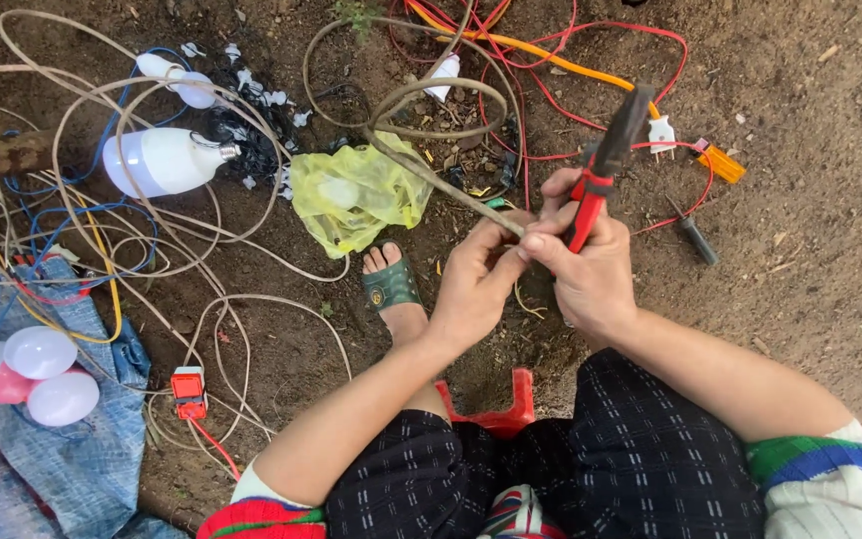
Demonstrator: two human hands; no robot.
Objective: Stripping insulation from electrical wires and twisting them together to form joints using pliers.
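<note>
Dirty beige cable (451,185) pinched btwn both hands

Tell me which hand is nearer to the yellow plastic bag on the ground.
Left. The left hand pinches the cable just right of the yellow plastic bag, with bare dirt between them. The right hand, gripping red-handled pliers, sits farther right, beyond the left.

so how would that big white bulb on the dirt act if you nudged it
The big white bulb lies on its side on loose cables, so it would probably roll. It looks light for its size, likely a plastic shell. Its rounded dome seems smooth, perhaps slippery.
</note>
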